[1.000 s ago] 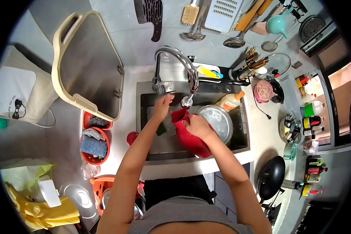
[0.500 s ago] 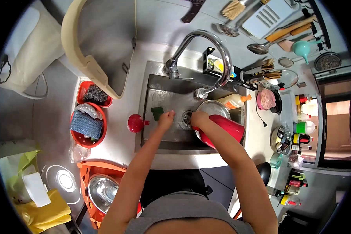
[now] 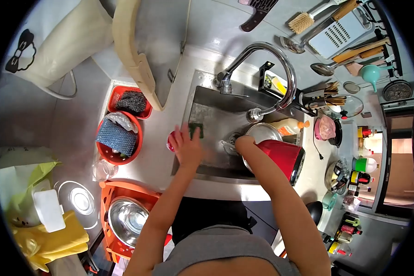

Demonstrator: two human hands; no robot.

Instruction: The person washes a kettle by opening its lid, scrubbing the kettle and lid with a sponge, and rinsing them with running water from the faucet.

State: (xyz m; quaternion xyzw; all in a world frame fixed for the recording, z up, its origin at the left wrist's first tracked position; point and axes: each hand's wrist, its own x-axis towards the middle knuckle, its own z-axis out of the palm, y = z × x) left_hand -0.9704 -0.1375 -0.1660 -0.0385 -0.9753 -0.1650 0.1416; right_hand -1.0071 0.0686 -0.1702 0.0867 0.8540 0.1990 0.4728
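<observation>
My left hand [image 3: 187, 148] hovers at the sink's left edge with its fingers spread, partly covering a red lid-like object [image 3: 171, 141] on the counter. A green scrubbing pad [image 3: 196, 130] lies in the sink just beyond the fingers. My right hand [image 3: 244, 144] is at the mouth of a red kettle [image 3: 280, 156] that lies tilted at the sink's right side; its fingers are hidden. Whitish water shows beside that hand near the drain. Behind the kettle are a metal bowl [image 3: 264, 132] and a bottle with an orange cap [image 3: 287, 127].
A chrome faucet [image 3: 280, 57] arches over the metal sink [image 3: 216, 110]. Left on the counter stand a red basket [image 3: 139, 154] with a blue cloth, a red tray [image 3: 115, 94] and a glass jar [image 3: 103, 170]. An orange rack [image 3: 106, 202] holds a steel bowl below.
My left hand has moved left from above the sink toward the red object, and its fingers have spread. Whitish water now shows by my right hand. The whole view has shifted.
</observation>
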